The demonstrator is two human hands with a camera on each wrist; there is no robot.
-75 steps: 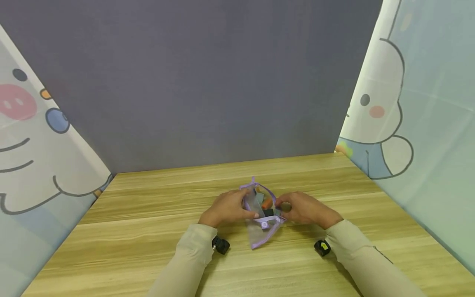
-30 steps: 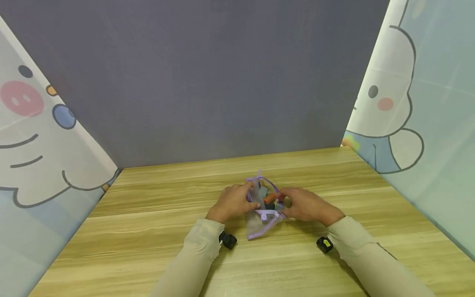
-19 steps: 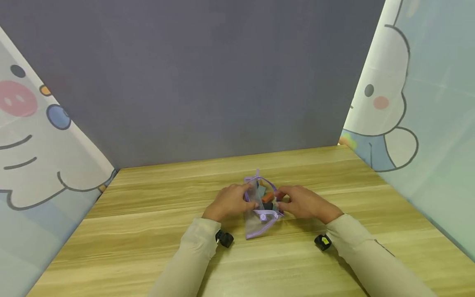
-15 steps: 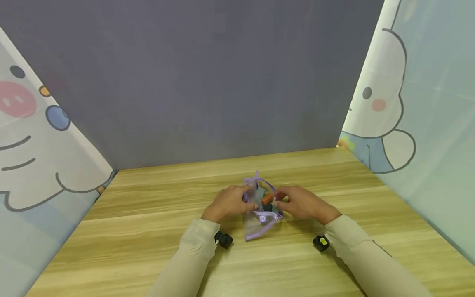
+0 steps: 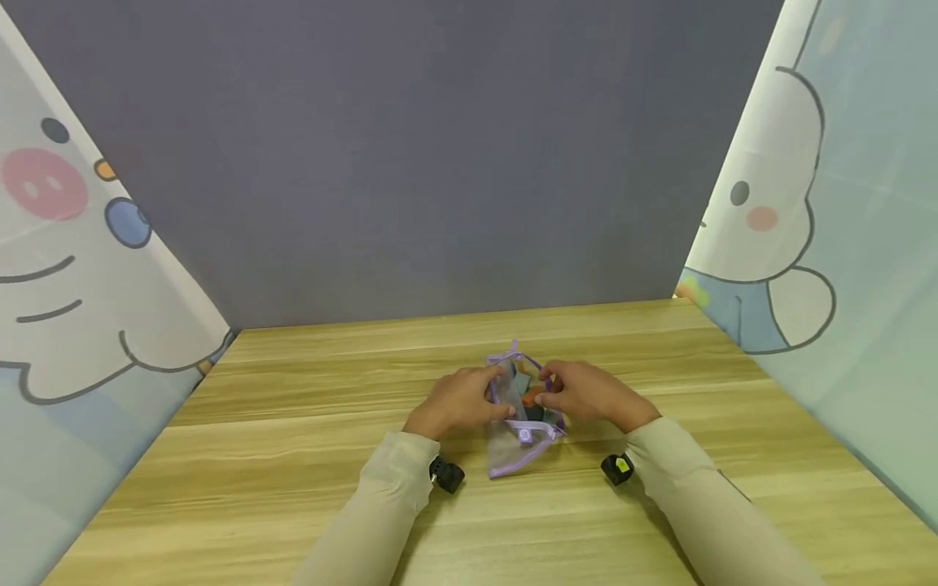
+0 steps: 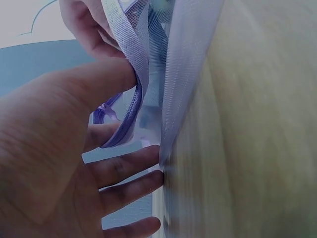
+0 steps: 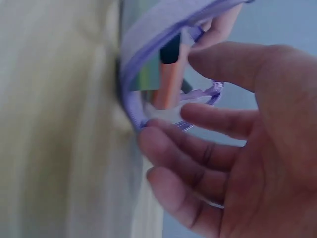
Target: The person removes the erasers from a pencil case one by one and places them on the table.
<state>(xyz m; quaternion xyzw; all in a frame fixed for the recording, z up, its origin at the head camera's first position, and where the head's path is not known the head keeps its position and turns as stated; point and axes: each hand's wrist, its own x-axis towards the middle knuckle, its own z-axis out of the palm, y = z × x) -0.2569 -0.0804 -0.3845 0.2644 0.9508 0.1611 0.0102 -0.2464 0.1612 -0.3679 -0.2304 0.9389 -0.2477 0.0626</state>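
A see-through mesh pouch (image 5: 506,448) with purple trim and a zip lies on the table with its mouth spread. Inside are an orange piece (image 5: 531,396), a dark piece (image 5: 536,413) and a grey-blue piece (image 5: 521,382); their kind is unclear. My left hand (image 5: 460,399) holds the pouch's left rim, thumb and index finger at the purple band (image 6: 133,99). At the right side of the mouth is my right hand (image 5: 593,395), thumb and index finger apart near the orange piece (image 7: 171,82). Nothing shows between them.
The wood-grain table (image 5: 315,399) runs back to a dark grey panel (image 5: 440,163). Cartoon-printed sheets (image 5: 769,203) hang at both sides. Each wrist wears a small black device (image 5: 447,474).
My right hand has moved a little left, over the pouch's mouth and closer to the orange piece. The left hand stays at the left rim. The head view has shifted slightly.
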